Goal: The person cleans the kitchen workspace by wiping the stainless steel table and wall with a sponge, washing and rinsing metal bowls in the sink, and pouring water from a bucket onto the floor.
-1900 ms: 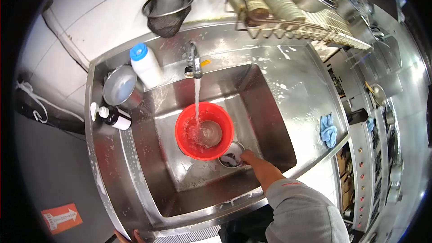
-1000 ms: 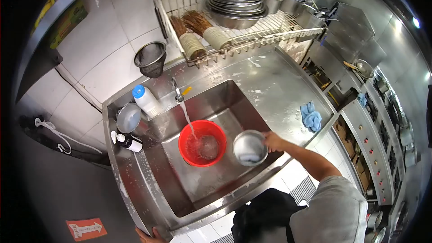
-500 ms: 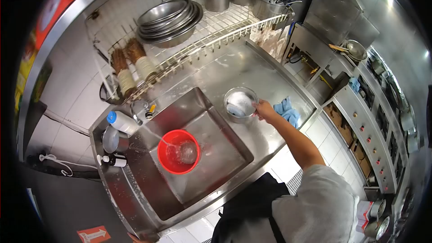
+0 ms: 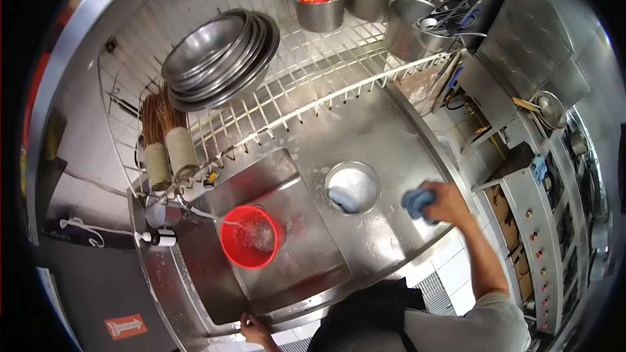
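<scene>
My right hand [image 4: 448, 206] grips a blue cloth [image 4: 418, 203] over the right end of the steel counter. To its left, a round metal pot [image 4: 360, 186] stands on the counter with whitish contents and a grey-blue item inside. My left hand [image 4: 254, 330] is at the front edge of the sink, fingers curled; whether it holds anything is unclear. A red bucket [image 4: 236, 245] stands in the steel sink [image 4: 306, 248], and water runs into it from the tap.
A wire rack [image 4: 287, 117] above the counter holds stacked metal bowls [image 4: 208, 58], two bundled brushes [image 4: 181, 150] and metal pots [image 4: 411, 29]. A pump bottle [image 4: 160, 238] and another pot [image 4: 163, 212] sit left of the sink. A stove line [image 4: 535, 221] runs along the right.
My right hand has let go of the metal pot, which now rests on the counter, and has taken hold of the blue cloth. My left hand shows more fully at the sink's front edge.
</scene>
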Motion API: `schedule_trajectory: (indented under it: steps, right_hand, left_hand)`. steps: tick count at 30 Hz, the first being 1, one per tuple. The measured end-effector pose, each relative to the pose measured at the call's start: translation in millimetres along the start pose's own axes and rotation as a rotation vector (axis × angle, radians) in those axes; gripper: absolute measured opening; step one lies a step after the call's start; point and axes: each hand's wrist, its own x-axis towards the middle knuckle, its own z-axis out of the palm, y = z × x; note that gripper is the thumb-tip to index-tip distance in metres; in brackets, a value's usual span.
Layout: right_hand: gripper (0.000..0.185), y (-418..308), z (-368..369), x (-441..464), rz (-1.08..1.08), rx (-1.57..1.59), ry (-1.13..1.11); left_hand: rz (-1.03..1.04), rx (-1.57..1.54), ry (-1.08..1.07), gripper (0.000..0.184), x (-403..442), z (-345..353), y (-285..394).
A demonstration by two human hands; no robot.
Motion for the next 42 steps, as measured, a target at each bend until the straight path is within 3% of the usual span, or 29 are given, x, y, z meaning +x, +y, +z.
schedule_trajectory:
  steps: [2,5,7,12,17,19,21,22,23,25,26,29,32,33,35,37,41,42]
  right_hand:
    - [0.037,-51,-59,8,-0.293,0.195,0.136]
    - [0.041,-114,-119,29,-0.582,-0.085,0.527]
    - [0.041,-153,-140,50,-0.657,-0.169,0.670]
    - [0.039,-188,-131,126,-0.711,-0.241,0.703]
    - [0.029,-196,-80,99,-0.867,-0.165,0.916]
    - [0.014,-166,-30,75,-0.656,0.230,0.790]
    - [0.015,-142,27,64,-0.669,-0.113,0.423]
    - [0.023,-111,73,70,-0.570,0.032,0.127]
    - [0.039,-77,110,79,-0.637,-0.063,-0.057]
    - [0.053,-40,180,98,-0.481,-0.277,-0.149]
    - [0.057,-42,186,109,-0.371,-0.316,-0.232]
    - [0.060,-51,189,131,-0.357,-0.445,-0.377]
    - [0.059,-29,195,149,-0.457,-0.473,-0.385]
    - [0.053,-28,185,147,-0.642,-0.474,-0.272]
    - [0.045,-69,142,147,-0.412,-0.468,-0.516]
    - [0.042,-85,112,150,-0.496,-0.345,-0.408]
    - [0.041,-155,76,178,-0.313,-0.026,-0.357]
    - [0.040,-152,80,203,-0.423,-0.134,-0.156]
  left_hand:
    - [0.001,0.126,0.100,0.018,-3,-3,17]
    - [-0.023,0.080,0.143,0.016,3,8,3]
    - [0.001,0.060,0.180,0.017,1,7,6]
    - [-0.080,0.064,0.102,0.018,2,1,14]
    - [-0.124,0.077,0.081,0.020,6,4,10]
    - [-0.071,0.089,0.156,0.020,4,6,9]
    - [-0.055,0.061,0.150,0.019,4,3,14]
    - [-0.079,0.038,0.132,0.018,5,3,13]
    - [-0.090,0.035,0.131,0.018,7,1,12]
    - [-0.062,0.041,0.134,0.017,6,-1,13]
    - [-0.081,0.033,0.136,0.017,7,-3,16]
    - [-0.070,0.066,0.144,0.016,8,-3,16]
    - [-0.077,0.031,0.144,0.016,7,-8,22]
    - [-0.097,0.013,0.135,0.016,8,-9,22]
    - [-0.117,0.049,0.134,0.016,7,-8,21]
    - [-0.122,0.084,0.137,0.015,13,-8,22]
    - [-0.134,0.075,0.115,0.014,13,-11,25]
    - [-0.136,0.070,0.117,0.013,14,-10,25]
